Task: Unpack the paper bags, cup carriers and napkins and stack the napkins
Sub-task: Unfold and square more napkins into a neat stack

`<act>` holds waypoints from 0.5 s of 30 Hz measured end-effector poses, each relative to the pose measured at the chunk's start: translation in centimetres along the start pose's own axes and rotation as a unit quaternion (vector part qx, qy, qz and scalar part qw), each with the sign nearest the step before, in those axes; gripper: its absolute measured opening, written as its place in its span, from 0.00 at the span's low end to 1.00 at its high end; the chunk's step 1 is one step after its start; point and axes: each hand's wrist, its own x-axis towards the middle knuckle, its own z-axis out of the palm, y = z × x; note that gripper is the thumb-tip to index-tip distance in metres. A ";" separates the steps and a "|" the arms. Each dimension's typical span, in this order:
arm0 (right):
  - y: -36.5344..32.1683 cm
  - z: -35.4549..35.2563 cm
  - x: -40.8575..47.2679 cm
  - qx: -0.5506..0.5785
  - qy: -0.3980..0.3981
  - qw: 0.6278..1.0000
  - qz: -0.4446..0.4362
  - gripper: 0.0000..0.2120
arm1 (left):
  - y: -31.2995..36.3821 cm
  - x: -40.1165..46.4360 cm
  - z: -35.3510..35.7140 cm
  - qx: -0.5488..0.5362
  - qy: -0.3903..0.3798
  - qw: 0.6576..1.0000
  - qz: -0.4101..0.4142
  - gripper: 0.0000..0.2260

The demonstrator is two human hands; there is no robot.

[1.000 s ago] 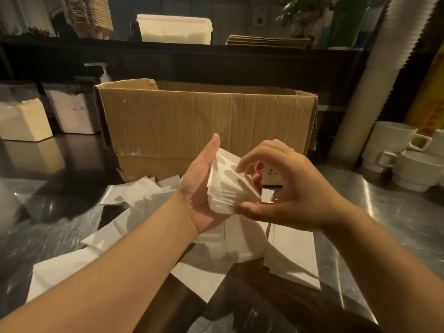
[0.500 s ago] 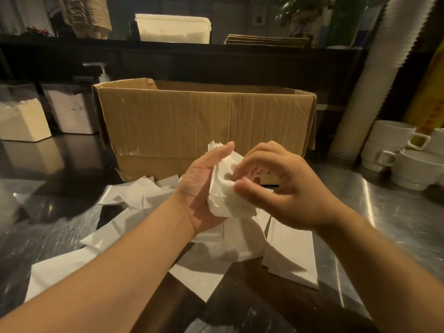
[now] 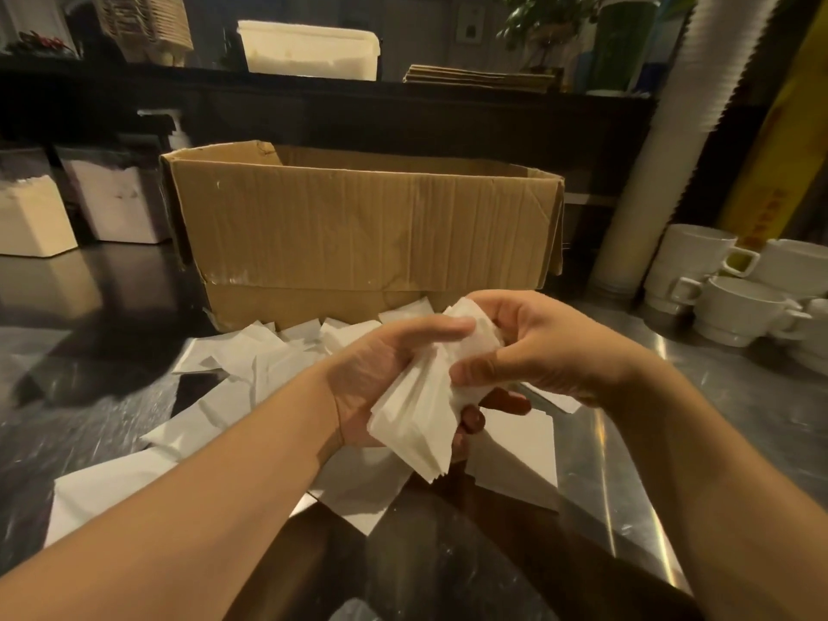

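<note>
Both hands hold one bundle of white napkins (image 3: pixel 421 419) above the steel counter. My left hand (image 3: pixel 381 374) grips the bundle from the left, thumb laid across its top. My right hand (image 3: pixel 537 347) pinches its upper end, thumb on the front. The bundle tilts, with its loose edges pointing down toward me. Many more white napkins (image 3: pixel 233 374) lie scattered flat on the counter under and around my hands. Behind them stands an open brown cardboard box (image 3: pixel 367 235); its inside is hidden.
White cups (image 3: pixel 735 302) are stacked at the right, next to a tall white stack of lids or cups (image 3: pixel 658 172). Two white containers (image 3: pixel 31 221) stand at the left. A dark shelf behind carries a white tub (image 3: pixel 309 49) and flat brown paper items (image 3: pixel 479 76).
Both hands have come down and nearer to me with the napkin bundle. The bundle has tipped from upright to slanted. My left thumb now lies across its top.
</note>
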 end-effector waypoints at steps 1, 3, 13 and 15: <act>-0.1 0.1 -0.6 0.012 0.022 1.000 -0.012 0.20 | 0.1 -0.1 0.2 -0.021 -0.009 1.000 0.003 0.36; -0.1 0.2 -2.2 0.035 0.069 0.996 -0.032 0.22 | 0.0 -0.2 0.5 -0.040 -0.048 0.998 0.026 0.35; 5.1 -0.8 -11.6 0.086 0.327 0.941 -0.021 0.19 | -3.5 5.8 7.2 0.332 0.237 0.900 0.152 0.24; 5.8 -1.5 -13.0 0.073 0.353 0.933 -0.025 0.22 | -3.6 7.7 8.3 0.342 0.235 0.898 0.146 0.27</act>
